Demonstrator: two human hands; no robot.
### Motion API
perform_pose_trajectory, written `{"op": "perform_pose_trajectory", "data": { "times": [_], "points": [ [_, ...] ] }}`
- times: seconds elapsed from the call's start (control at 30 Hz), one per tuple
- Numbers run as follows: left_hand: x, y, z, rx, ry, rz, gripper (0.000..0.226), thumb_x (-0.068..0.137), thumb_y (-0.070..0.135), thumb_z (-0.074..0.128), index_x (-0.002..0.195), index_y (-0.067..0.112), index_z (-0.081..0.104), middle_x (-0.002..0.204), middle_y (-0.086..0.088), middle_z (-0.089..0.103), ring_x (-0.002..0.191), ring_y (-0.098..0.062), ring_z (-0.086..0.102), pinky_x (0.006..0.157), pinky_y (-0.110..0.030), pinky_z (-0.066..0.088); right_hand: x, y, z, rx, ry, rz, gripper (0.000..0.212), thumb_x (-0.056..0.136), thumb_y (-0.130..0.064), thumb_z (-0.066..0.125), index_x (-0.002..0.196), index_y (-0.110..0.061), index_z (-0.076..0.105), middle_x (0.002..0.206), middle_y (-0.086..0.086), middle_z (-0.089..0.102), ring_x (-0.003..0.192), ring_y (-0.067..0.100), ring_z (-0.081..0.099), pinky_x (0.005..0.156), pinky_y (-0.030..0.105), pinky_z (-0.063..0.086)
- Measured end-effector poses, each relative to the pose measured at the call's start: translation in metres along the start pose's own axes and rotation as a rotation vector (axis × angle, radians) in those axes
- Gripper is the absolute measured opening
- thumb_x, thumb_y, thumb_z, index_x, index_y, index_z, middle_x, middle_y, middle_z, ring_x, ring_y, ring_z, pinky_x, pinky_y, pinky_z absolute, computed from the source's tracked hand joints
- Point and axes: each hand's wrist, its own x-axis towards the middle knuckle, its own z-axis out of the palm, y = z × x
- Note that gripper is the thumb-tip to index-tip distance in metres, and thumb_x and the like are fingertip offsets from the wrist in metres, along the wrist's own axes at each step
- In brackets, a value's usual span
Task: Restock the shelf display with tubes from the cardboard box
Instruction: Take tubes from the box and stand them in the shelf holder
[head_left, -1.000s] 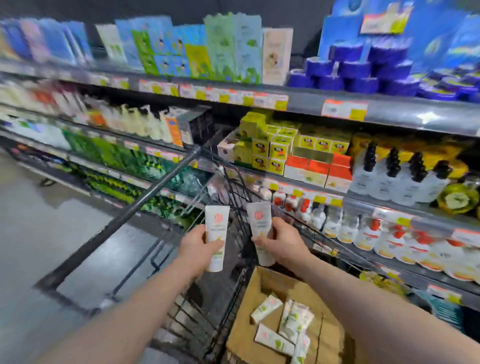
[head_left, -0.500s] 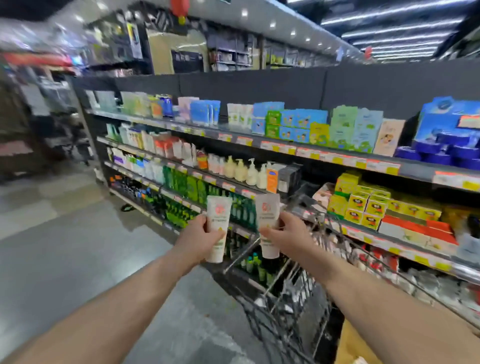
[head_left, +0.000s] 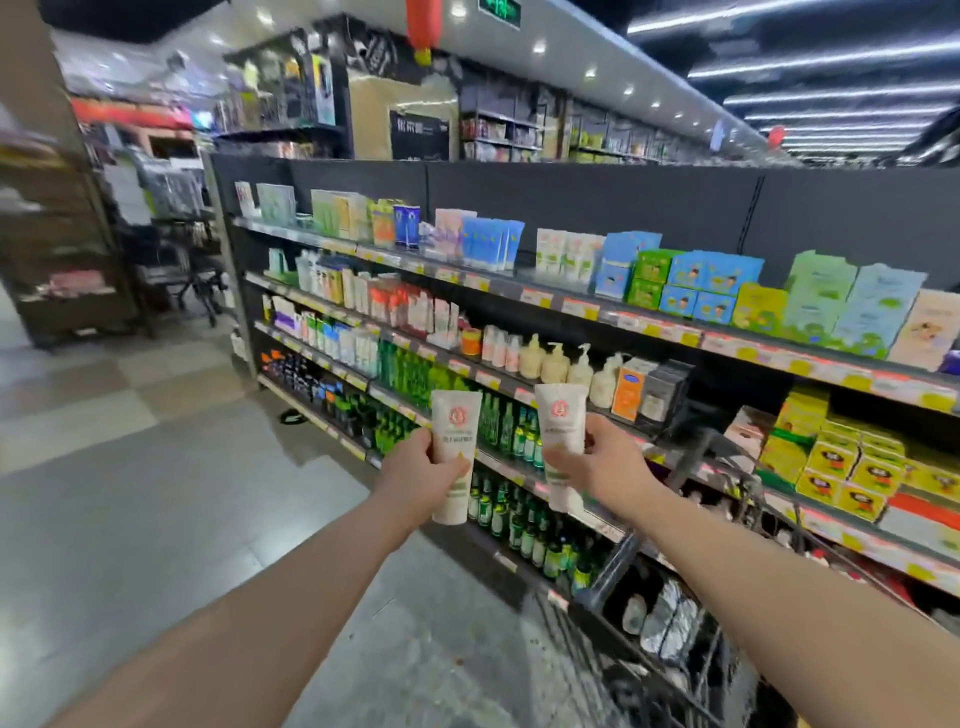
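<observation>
**A:** Hands?

**B:** Both are occupied. The left hand (head_left: 418, 480) grips a white tube (head_left: 456, 441) around its lower half, fingers curled, thumb on the near side. The right hand (head_left: 597, 467) holds a second tube (head_left: 561, 434) the same way. Both arms are stretched forward.

**A:** Tube orientation?

**B:** Both are upright with the wide flat end up and the red round logo facing the camera. They sit side by side at the same height, apart, not touching.

**A:** Relative to the shelf?

**B:** Both are in the air in front of the shelf display (head_left: 571, 306), not on any tier. Green bottles (head_left: 498, 423) stand right behind and between the hands. Cream pump bottles (head_left: 556, 364) are one tier up, just above the right hand. Yellow boxes (head_left: 841, 460) are well off to its right.

**A:** Anything else?

**B:** A black wire shopping cart (head_left: 613, 561) is below and right of the right hand. Grey tiled floor (head_left: 156, 493) is left of the left arm. The print on the tubes is too blurred to read.
</observation>
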Motion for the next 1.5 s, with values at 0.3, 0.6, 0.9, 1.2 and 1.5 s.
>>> {"op": "perform_pose_trajectory", "data": {
  "times": [0.3,0.6,0.9,1.2,1.5],
  "points": [
    [0.137,-0.011,-0.031,-0.001,-0.005,0.008,0.022,0.085,0.013,0.064,0.106,0.01,0.057,0.108,-0.008,0.064,0.099,-0.025,0.061,0.09,-0.046,0.05,0.141,-0.023,0.05,0.125,-0.044,0.003,0.034,0.085,-0.02,0.067,0.116,-0.016,0.054,0.107,0.0,0.06,0.097,0.019,0.058,0.083,0.033,0.049],
    [0.287,0.006,-0.034,0.064,-0.008,0.033,0.019,0.086,0.013,0.062,0.103,0.009,0.055,0.105,-0.008,0.063,0.097,-0.026,0.061,0.084,-0.043,0.05,0.292,-0.035,0.058,0.256,-0.03,0.023,0.036,0.087,-0.013,0.065,0.121,-0.013,0.053,0.107,-0.003,0.059,0.092,0.013,0.056,0.077,0.028,0.045],
    [0.403,0.012,0.009,0.058,-0.168,0.122,0.017,0.088,0.013,0.061,0.104,0.013,0.054,0.103,-0.005,0.061,0.093,-0.021,0.058,0.076,-0.033,0.044,0.371,0.005,0.039,0.126,0.134,0.133,0.036,0.083,-0.023,0.069,0.116,-0.024,0.054,0.103,-0.007,0.06,0.094,0.015,0.058,0.079,0.031,0.047],
    [0.526,0.034,0.052,0.002,-0.36,0.287,0.023,0.088,0.013,0.061,0.11,0.015,0.055,0.104,0.003,0.059,0.092,-0.014,0.056,0.062,-0.017,0.041,0.456,0.019,0.015,0.055,0.382,0.234,0.039,0.081,-0.017,0.071,0.112,-0.025,0.047,0.102,-0.006,0.06,0.1,0.018,0.059,0.084,0.035,0.049],
    [0.641,0.059,0.089,-0.092,-0.499,0.395,0.029,0.086,0.013,0.063,0.114,0.012,0.056,0.118,-0.004,0.063,0.101,-0.016,0.058,0.074,-0.023,0.046,0.521,0.023,-0.002,0.091,0.608,0.278,0.028,0.087,-0.017,0.065,0.109,-0.026,0.051,0.093,-0.013,0.059,0.095,0.015,0.059,0.078,0.032,0.048]
  ]
}}
